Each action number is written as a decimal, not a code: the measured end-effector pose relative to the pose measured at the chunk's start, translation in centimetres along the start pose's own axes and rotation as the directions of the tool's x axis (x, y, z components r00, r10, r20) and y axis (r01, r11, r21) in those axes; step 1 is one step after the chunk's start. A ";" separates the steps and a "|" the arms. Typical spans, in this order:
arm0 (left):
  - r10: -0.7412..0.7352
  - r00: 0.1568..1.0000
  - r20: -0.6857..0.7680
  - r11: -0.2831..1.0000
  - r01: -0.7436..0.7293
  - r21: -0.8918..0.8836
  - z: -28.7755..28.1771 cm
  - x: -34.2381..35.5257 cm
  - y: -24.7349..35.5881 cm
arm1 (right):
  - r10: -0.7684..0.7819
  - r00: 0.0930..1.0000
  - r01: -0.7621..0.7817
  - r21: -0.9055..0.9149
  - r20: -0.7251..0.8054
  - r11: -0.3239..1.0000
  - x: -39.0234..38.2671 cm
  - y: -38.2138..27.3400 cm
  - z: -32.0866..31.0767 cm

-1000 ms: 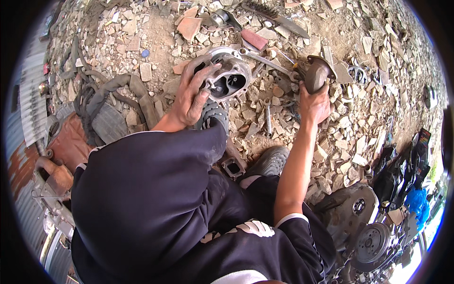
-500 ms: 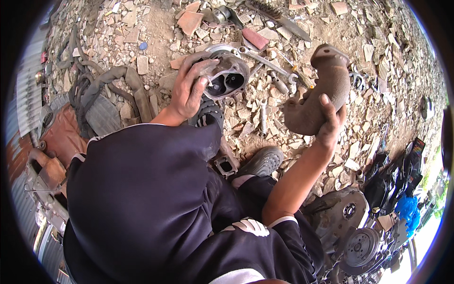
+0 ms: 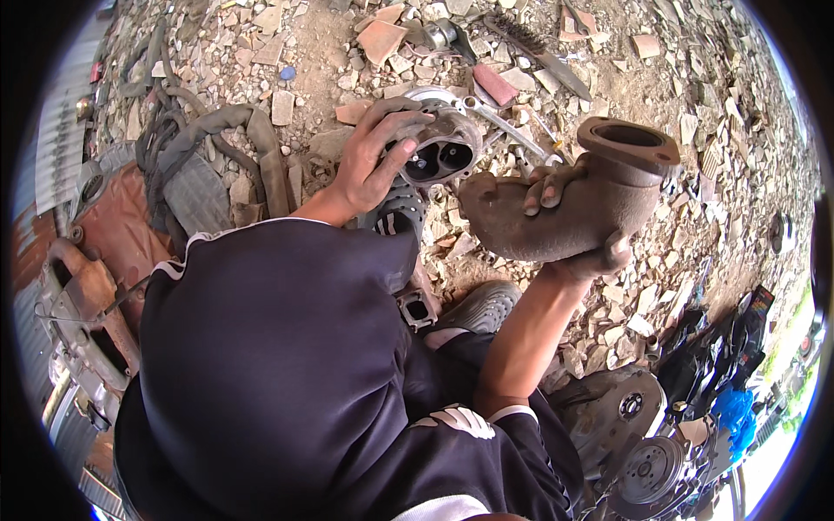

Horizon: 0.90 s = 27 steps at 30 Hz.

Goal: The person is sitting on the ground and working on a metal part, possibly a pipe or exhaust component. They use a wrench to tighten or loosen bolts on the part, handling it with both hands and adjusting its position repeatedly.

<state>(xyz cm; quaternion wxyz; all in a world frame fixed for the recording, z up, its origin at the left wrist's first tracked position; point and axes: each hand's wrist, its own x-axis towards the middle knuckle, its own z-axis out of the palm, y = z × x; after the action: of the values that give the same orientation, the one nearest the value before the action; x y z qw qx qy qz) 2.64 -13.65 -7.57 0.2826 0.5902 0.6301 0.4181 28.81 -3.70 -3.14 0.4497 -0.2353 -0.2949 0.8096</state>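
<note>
My left hand (image 3: 382, 156) grips a grey cast metal housing (image 3: 456, 139) with two dark openings on its face, held above my shoe (image 3: 391, 208). My right hand (image 3: 591, 252) is closed on a large rusty cast iron elbow pipe (image 3: 556, 226) from below, with some fingertips showing over its side. The pipe has a round flanged opening turned up, and its near end sits just right of the housing, below it. Behind both parts, wrenches (image 3: 512, 130) lie on the rubble, partly hidden. A small square-ended metal tube (image 3: 417, 295) rests between my feet.
Broken tile and stone (image 3: 660, 243) cover the ground. A wire brush (image 3: 521, 35) and red-handled tool (image 3: 495, 87) lie ahead. Hoses (image 3: 261, 148) and rusty parts (image 3: 95, 295) are at left. Engine parts (image 3: 651, 469), black bags (image 3: 704, 339) and blue plastic (image 3: 734, 417) are at lower right.
My right hand has lifted the pipe from the ground, brought it nearer and turned it, so it lies sideways beside the housing with its flange up. My left hand keeps the housing.
</note>
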 end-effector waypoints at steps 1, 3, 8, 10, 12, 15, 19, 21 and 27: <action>0.001 1.000 0.014 1.000 -0.001 -0.024 -0.2 0.1 -0.1 | 0.031 0.999 -0.030 0.033 -0.036 0.999 0.3 0.0 0.5; -0.001 1.000 0.017 0.999 0.002 -0.042 -0.4 -0.1 -0.2 | 0.082 0.996 -0.084 0.094 0.031 0.992 1.1 0.5 0.4; -0.005 1.000 0.024 0.993 0.008 -0.120 -0.4 0.0 -0.4 | 0.265 0.952 -0.274 0.041 0.155 0.961 3.4 0.6 1.3; -0.006 1.000 0.020 0.992 0.008 -0.126 -0.4 -0.1 -0.8 | 0.263 0.947 -0.246 -0.112 0.185 0.963 4.5 0.5 2.2; -0.022 0.999 0.037 0.990 0.027 -0.135 -0.5 -0.2 -1.2 | 0.325 0.922 -0.293 -0.166 0.211 0.941 5.7 0.9 1.8; -0.034 0.998 0.050 0.989 0.041 -0.142 -0.4 -0.1 -1.2 | 0.347 0.913 -0.325 -0.133 0.216 0.936 6.9 1.4 2.5; -0.026 0.999 0.043 0.990 0.031 -0.139 -0.3 -0.1 -1.4 | 0.361 0.918 -0.326 -0.208 0.165 0.922 8.4 1.5 4.5; -0.075 0.996 0.045 0.981 0.082 -0.175 -0.3 -0.3 -1.1 | 0.369 0.919 -0.331 -0.235 0.138 0.914 8.9 2.1 4.7; -0.102 0.994 0.047 0.954 0.112 -0.278 -0.1 -0.4 -1.2 | 0.467 0.881 -0.452 -0.162 0.074 0.877 9.6 3.2 4.7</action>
<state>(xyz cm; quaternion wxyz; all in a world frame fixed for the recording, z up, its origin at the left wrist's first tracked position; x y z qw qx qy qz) 2.02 -13.97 -8.67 0.3958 0.5159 0.5908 0.4776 19.18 2.02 -3.08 0.2099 -0.2843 -0.3110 0.8823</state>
